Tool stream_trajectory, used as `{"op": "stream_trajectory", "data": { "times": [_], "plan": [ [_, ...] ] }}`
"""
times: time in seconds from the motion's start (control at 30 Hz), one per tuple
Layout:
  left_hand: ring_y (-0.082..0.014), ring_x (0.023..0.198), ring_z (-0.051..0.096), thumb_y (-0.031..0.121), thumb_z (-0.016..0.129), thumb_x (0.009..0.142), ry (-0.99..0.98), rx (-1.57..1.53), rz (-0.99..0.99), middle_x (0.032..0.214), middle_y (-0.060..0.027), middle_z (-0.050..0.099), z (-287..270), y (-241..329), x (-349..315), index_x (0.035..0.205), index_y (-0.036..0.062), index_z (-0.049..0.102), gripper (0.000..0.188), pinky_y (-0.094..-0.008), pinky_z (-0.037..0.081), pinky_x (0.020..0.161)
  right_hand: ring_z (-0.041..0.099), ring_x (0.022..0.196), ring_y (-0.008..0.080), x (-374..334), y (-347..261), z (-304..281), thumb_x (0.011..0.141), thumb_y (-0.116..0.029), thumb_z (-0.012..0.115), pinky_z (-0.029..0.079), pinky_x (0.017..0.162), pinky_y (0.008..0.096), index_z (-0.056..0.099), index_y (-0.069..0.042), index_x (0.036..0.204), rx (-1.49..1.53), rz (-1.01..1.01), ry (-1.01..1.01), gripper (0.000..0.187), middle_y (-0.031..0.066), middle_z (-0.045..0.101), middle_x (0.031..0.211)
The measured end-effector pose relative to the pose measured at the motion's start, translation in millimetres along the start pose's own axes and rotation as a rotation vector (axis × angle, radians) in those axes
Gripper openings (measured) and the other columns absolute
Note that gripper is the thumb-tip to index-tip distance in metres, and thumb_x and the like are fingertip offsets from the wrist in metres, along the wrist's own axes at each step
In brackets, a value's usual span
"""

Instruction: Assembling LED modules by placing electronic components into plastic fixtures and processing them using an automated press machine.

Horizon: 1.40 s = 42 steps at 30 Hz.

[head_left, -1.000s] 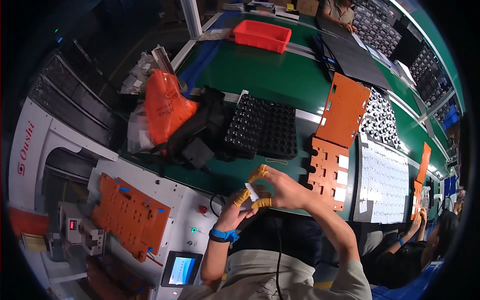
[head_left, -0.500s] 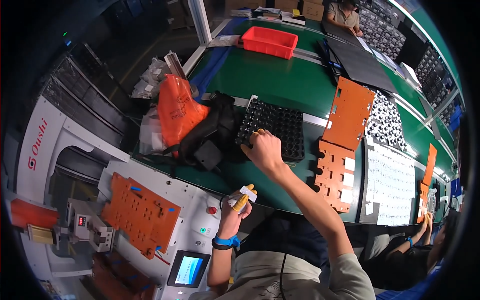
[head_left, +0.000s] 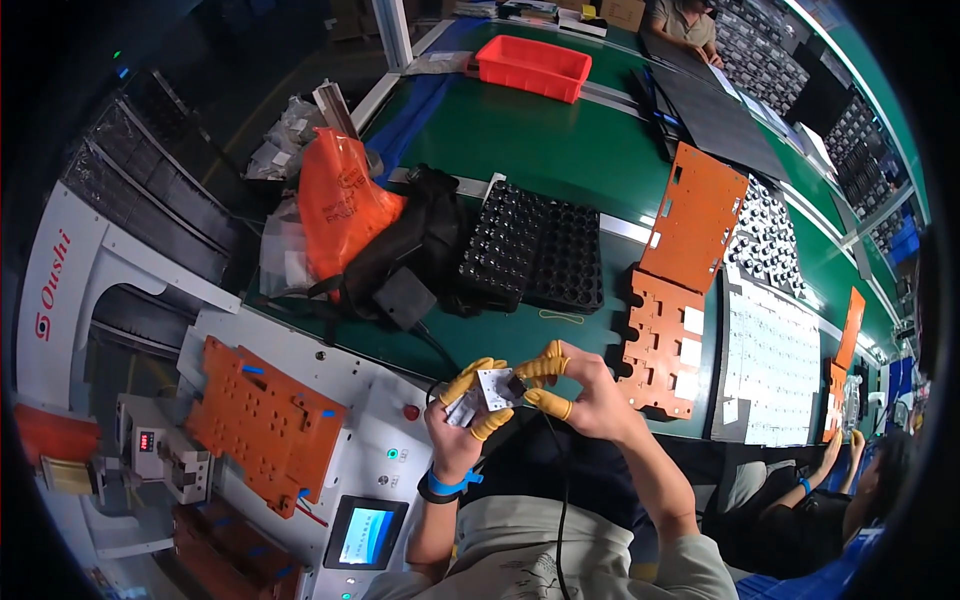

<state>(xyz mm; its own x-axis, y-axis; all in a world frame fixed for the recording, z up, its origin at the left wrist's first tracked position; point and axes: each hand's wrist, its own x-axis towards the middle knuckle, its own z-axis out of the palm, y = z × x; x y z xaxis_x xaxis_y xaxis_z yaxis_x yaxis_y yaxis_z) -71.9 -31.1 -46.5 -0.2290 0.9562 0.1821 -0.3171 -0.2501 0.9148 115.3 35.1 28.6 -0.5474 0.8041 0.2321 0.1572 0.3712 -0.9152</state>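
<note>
My left hand (head_left: pixel 458 430), with yellow finger covers, is closed around small white circuit boards (head_left: pixel 493 390) at the lower middle. Against the top board's right side, my right hand (head_left: pixel 585 390) pinches a small black part (head_left: pixel 516 385); its finger covers are yellow too. Whether the part is seated or only touching, I cannot tell. A blue strap (head_left: pixel 450 485) circles my left wrist. Beyond my hands lies a black tray (head_left: pixel 572 262) with rows of round pockets. Dark glossy pieces fill its left side.
An orange bag (head_left: pixel 345 205) and a black bag (head_left: pixel 430 235) lie left of the tray. Orange fixture plates (head_left: pixel 662 335) and white board sheets (head_left: pixel 770 365) are to the right. A white machine (head_left: pixel 365 420) with a screen stands at left. Another person (head_left: pixel 800 515) works at right.
My right hand has come back from the tray to my left hand, with a small black part in its fingers. The left hand has turned the white boards and moved slightly up.
</note>
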Motion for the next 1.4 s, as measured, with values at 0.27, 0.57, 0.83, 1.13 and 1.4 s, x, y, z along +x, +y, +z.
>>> {"op": "stream_trajectory", "data": {
  "times": [0.27, 0.57, 0.83, 1.13, 1.4],
  "plan": [
    [-0.0064, 0.062, 0.056, 0.008, 0.088, 0.072, -0.052, 0.451, 0.281, 0.122, -0.0089, 0.07, 9.3, 6.8, -4.7, 0.125, 0.0044, 0.067, 0.058, -0.0206, 0.047, 0.057, 0.058, 0.079, 0.02, -7.7, -13.2, -3.7, 0.081, -0.014, 0.078, 0.047, 0.074, 0.0318, 0.073, 0.0, 0.099, -0.004, 0.151, 0.002, 0.023, 0.0081, 0.065, 0.09],
    [-0.0138, 0.066, 0.064, 0.009, 0.089, 0.07, -0.074, 0.77, 0.45, 0.118, -0.01, 0.072, 15.8, 9.2, -9.0, 0.125, 0.0056, 0.067, 0.059, -0.027, 0.055, 0.062, 0.044, 0.065, 0.0123, -17.1, -28.1, -12.9, 0.08, -0.015, 0.08, 0.04, 0.06, 0.0281, 0.073, -0.001, 0.096, -0.109, 0.317, -0.017, 0.022, 0.0026, 0.055, 0.074],
    [-0.0206, 0.078, 0.071, 0.011, 0.088, 0.072, -0.152, 0.764, 0.458, 0.117, -0.0106, 0.072, 25.4, 9.0, -14.3, 0.124, 0.0034, 0.067, 0.056, -0.0303, 0.058, 0.067, 0.055, 0.069, 0.0172, -31.3, -28.9, -29.6, 0.079, -0.014, 0.082, 0.045, 0.063, 0.0306, 0.073, 0.001, 0.099, -0.111, 0.281, -0.076, 0.026, 0.0075, 0.064, 0.082],
    [-0.0244, 0.07, 0.069, 0.014, 0.088, 0.071, -0.227, 0.893, 0.556, 0.093, -0.0067, 0.073, 44.4, -0.5, -17.8, 0.12, 0.0038, 0.069, 0.053, -0.033, 0.054, 0.059, 0.064, 0.066, 0.0259, -52.2, -27.1, -46.2, 0.079, -0.01, 0.08, 0.051, 0.063, 0.0343, 0.073, 0.003, 0.098, -0.099, 0.338, -0.023, 0.024, 0.0167, 0.064, 0.078],
    [-0.0241, 0.067, 0.068, 0.015, 0.089, 0.069, -0.276, 0.903, 0.545, 0.078, -0.0041, 0.068, 67.4, -25.3, -23.8, 0.113, 0.0029, 0.07, 0.049, -0.0337, 0.053, 0.058, 0.065, 0.07, 0.0258, -77.0, -10.8, -62.3, 0.08, -0.008, 0.078, 0.053, 0.066, 0.0335, 0.072, 0.005, 0.099, -0.034, 0.37, 0.062, 0.024, 0.016, 0.065, 0.08]
  ]
}}
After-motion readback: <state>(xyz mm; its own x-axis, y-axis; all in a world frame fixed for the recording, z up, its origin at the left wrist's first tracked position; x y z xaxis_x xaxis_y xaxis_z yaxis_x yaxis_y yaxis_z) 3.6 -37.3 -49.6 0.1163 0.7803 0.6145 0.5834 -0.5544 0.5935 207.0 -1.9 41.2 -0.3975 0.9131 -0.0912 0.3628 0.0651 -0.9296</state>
